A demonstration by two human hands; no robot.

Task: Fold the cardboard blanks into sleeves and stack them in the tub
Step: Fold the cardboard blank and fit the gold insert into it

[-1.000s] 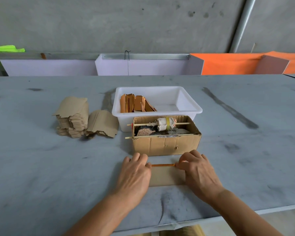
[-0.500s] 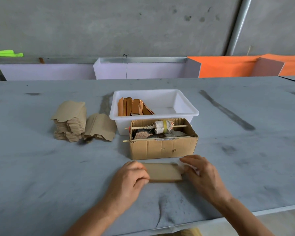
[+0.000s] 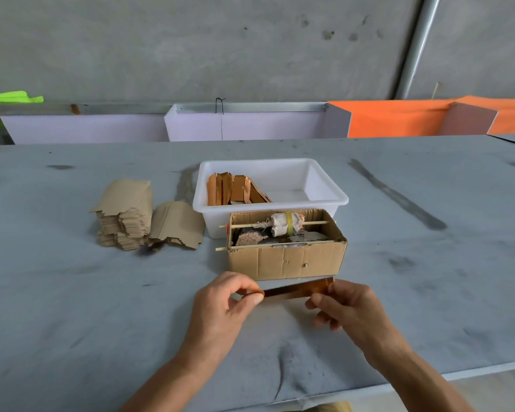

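I hold a folded cardboard sleeve [image 3: 298, 290] just above the table, its shiny copper side showing. My left hand [image 3: 226, 304] pinches its left end between thumb and fingers. My right hand [image 3: 348, 307] grips its right end. Behind the sleeve stands a white tub [image 3: 324, 200] with several copper sleeves [image 3: 235, 190] leaning at its left side. A stack of flat brown cardboard blanks [image 3: 125, 215] lies at the left, with a few loose blanks [image 3: 177, 224] beside it.
An open brown cardboard box [image 3: 286, 260] with a cloth roll on a stick stands directly between my hands and the tub. The grey table's near edge [image 3: 399, 382] runs below my forearms. Purple and orange panels line the far wall.
The cardboard piece was pressed flat on the table a second ago. Both hands have since lifted it and turned it so its copper face shows.
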